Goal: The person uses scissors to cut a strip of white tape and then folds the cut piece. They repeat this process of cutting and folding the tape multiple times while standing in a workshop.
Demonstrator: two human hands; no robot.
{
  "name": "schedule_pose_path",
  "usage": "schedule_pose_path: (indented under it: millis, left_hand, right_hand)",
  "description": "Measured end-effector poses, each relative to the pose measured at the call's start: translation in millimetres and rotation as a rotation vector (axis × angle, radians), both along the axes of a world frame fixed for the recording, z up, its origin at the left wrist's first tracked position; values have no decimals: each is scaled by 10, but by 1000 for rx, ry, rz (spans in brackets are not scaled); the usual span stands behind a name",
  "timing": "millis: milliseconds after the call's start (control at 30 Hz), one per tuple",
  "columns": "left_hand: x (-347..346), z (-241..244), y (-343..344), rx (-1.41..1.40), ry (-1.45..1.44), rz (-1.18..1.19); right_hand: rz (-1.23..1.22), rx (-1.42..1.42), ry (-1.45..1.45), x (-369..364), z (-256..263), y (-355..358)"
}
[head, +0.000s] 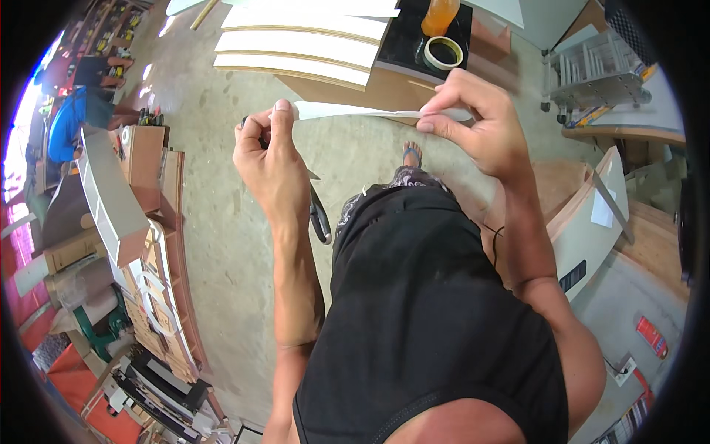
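Observation:
Between my two hands stretches a thin white strip (355, 111), perhaps tape or edge banding. My left hand (274, 141) pinches its left end between thumb and fingers. Near the right end, my right hand (477, 119) grips it with thumb and forefinger, and a short piece shows past the fingers. A tool with a black handle (319, 216) and a pointed metal tip shows beside my left wrist; how it is held is hidden. Beyond the strip lie white-faced boards (299, 47) with plywood-like edges. A roll of tape (442, 53) rests on a black surface near an orange bottle (440, 18).
A folded metal ladder (596, 77) stands at the upper right. A white-faced panel (588, 238) leans at the right. Wooden cabinet parts (113, 194) line the left side. A person in a blue shirt (69, 125) bends over at the far left. Concrete floor (233, 233) shows between.

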State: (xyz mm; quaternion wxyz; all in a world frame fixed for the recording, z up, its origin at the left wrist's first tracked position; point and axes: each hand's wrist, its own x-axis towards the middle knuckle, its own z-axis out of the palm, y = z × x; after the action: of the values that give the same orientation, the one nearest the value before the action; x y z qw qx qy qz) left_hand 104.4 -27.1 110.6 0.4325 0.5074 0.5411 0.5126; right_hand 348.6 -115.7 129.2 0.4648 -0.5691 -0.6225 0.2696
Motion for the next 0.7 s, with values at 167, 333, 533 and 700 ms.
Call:
schedule_pose_path:
  millis: [167,333,533,700]
  left_hand:
    - [-4,-78,114,-104,113,-17]
    - [88,-142,148,-123,49,-22]
    - [68,-1,249,-64,-117,78]
    - [40,281,108,-8,98,55]
  right_hand:
    - [30,410,-355,19,56,25]
    - [181,438,-539,115,74,-55]
    - [145,302,-545,239,-99,-209]
    - [167,123,-409,313,-292,-348]
